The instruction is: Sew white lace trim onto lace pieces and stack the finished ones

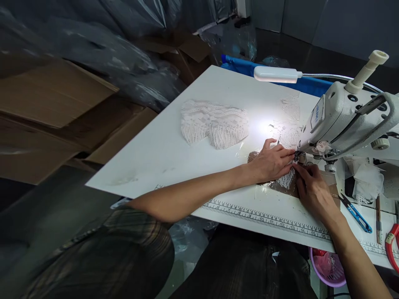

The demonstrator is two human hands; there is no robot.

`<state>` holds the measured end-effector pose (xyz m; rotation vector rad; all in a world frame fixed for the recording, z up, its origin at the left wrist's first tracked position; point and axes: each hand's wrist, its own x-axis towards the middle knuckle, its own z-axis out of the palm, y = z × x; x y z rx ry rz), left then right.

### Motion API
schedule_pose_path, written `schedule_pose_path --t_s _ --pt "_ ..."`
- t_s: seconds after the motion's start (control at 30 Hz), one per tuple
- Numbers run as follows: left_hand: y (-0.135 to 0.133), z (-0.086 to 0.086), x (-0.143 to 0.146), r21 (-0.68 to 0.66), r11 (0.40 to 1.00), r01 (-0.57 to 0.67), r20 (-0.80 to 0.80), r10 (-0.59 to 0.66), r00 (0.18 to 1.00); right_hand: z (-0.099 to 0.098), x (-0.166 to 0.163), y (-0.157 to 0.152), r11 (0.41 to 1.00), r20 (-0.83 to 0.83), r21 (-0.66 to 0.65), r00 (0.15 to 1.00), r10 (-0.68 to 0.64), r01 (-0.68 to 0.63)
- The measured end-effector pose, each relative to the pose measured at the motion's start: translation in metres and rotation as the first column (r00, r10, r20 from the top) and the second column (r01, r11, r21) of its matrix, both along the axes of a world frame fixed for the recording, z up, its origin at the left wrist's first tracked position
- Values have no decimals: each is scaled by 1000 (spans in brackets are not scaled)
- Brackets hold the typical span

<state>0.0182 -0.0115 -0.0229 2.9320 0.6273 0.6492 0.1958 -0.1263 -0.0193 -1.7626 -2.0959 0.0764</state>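
Observation:
A white sewing machine [330, 116] stands at the right, its needle area directly over my fingertips. My left hand [271, 162] lies fairly flat, fingers stretched toward the presser foot, pressing on white lace [286, 179]. On the other side, my right hand [313, 189] has its thumb and forefinger pinched at the lace edge, close to the needle. The lace runs under the foot; further lace [288, 126] spreads out behind my hands. My fingers hide the exact stitching point. Left of the machine, a folded pile of white lace pieces [215, 122] rests on the tabletop.
A lit lamp [277, 74] reaches over the white table [149, 166]. Blue thread snips [357, 214], a narrow brush [378, 220], red-handled scissors [389, 247] and white scraps [368, 180] lie at right. A purple basket [332, 274] sits below; cardboard boxes [46, 95] stand left.

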Motion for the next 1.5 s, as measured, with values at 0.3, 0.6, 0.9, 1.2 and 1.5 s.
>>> schedule_pose_path --t_s 0.3,0.6,0.9,1.2,1.5 --pt "6 0 3 -14 1000 -2 8 2 1000 -2 -3 3 999 -10 -45 1000 -18 17" --pt "28 28 -20 -17 965 263 -33 -263 964 24 44 -23 1000 -214 -8 977 13 -15" --pt "16 20 -20 -232 912 338 6 -346 938 23 31 -27 997 -233 55 970 67 -56" --pt "11 16 -21 -193 929 315 165 -286 944 22 17 -2 986 -266 -25 952 152 -164" --pt "12 11 -15 -51 951 305 122 -297 947 16 10 20 993 -264 -13 958 109 -116"
